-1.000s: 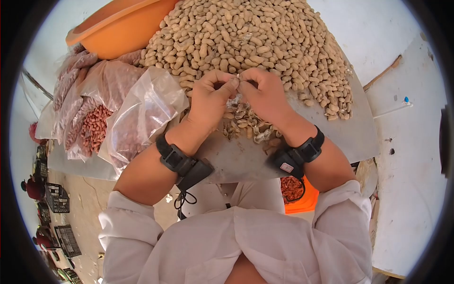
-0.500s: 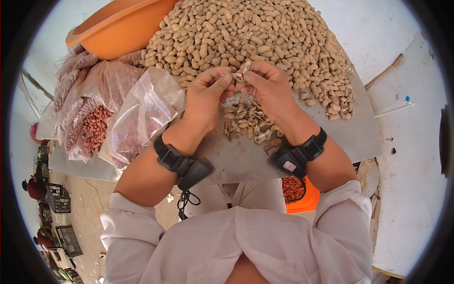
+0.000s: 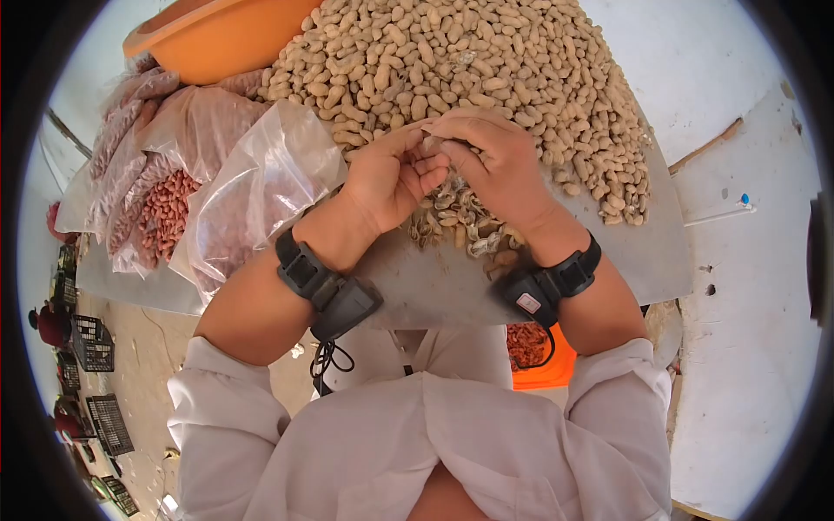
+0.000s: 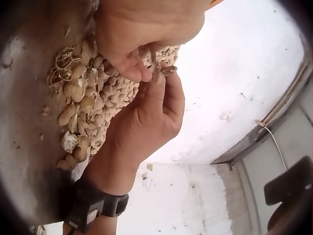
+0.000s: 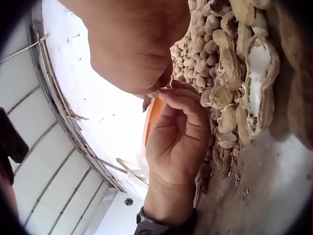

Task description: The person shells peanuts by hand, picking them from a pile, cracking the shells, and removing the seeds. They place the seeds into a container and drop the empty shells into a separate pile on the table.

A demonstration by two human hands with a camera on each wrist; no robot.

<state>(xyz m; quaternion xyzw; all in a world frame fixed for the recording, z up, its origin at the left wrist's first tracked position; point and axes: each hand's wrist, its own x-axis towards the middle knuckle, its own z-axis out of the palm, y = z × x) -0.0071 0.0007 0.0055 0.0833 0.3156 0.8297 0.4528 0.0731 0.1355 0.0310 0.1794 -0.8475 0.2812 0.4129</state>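
At the far left, black crates (image 3: 93, 344) stand on the floor. Next, on the table (image 3: 434, 291), lie plastic bags (image 3: 187, 130) of red shelled nuts (image 3: 167, 213), one lying open so the nuts show. An orange basin (image 3: 221, 42) rests behind them, tilted and partly cut off at the top edge. A clear bag (image 3: 261, 178) lies crumpled close beside the left forearm, between it and the red nuts.

The left hand (image 3: 387, 184) is turned partly palm up, its fingers bent inward and its tips meeting the right hand's at a small peanut shell (image 4: 155, 62). It pinches the shell at the side nearest it. The fingers hide much of the shell, so I cannot tell whether a nut is inside.

Just beyond both hands rises a big heap of unshelled peanuts (image 3: 469, 65), which blocks the back of the table. Nearer the person, broken husks (image 3: 460, 217) lie loose below the hands. The right hand (image 3: 504, 165) has its back up, arched over the left fingers, and pinches the shell between thumb and fingertips. Below the table edge sits an orange tub (image 3: 556, 369) of reddish pieces. A pale wall (image 3: 747, 286) stands at the right.
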